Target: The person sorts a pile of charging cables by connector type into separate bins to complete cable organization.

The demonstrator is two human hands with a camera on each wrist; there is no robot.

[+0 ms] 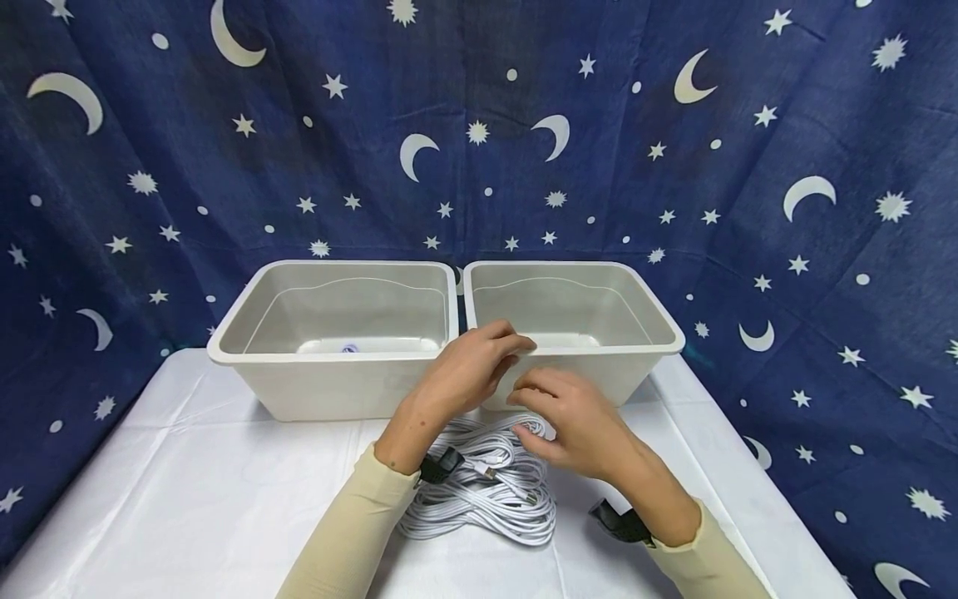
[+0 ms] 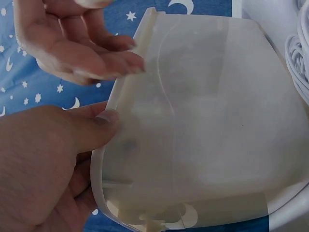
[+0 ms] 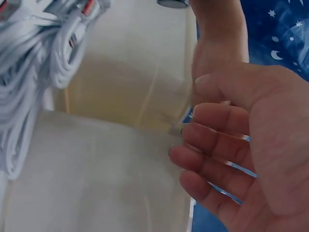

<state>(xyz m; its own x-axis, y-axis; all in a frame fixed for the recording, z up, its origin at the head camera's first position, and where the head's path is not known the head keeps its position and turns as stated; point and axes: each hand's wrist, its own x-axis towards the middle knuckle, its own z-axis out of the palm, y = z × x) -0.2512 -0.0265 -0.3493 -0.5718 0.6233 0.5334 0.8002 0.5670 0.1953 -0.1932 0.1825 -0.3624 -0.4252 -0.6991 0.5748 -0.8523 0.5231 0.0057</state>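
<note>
Two pale grey plastic bins stand side by side, the left bin (image 1: 322, 387) and the right bin (image 1: 624, 370). My left hand (image 1: 467, 366) is at the front rim of the right bin. In the left wrist view, that hand's thumb (image 2: 107, 121) lies on the outer wall and its fingers go behind the rim. Just in front of the same bin, my right hand (image 1: 572, 420) hovers with loosely bent fingers and holds nothing. Below both hands lies a pile of coiled white cables (image 1: 486, 512) with metal plugs, partly hidden by the left wrist.
A small bluish-purple item (image 1: 349, 349) lies on the left bin's floor. White cloth (image 1: 187, 499) covers the table. A dark blue curtain (image 1: 479, 183) with moons and stars hangs behind and at both sides. Each wrist wears a black strap (image 1: 621, 522).
</note>
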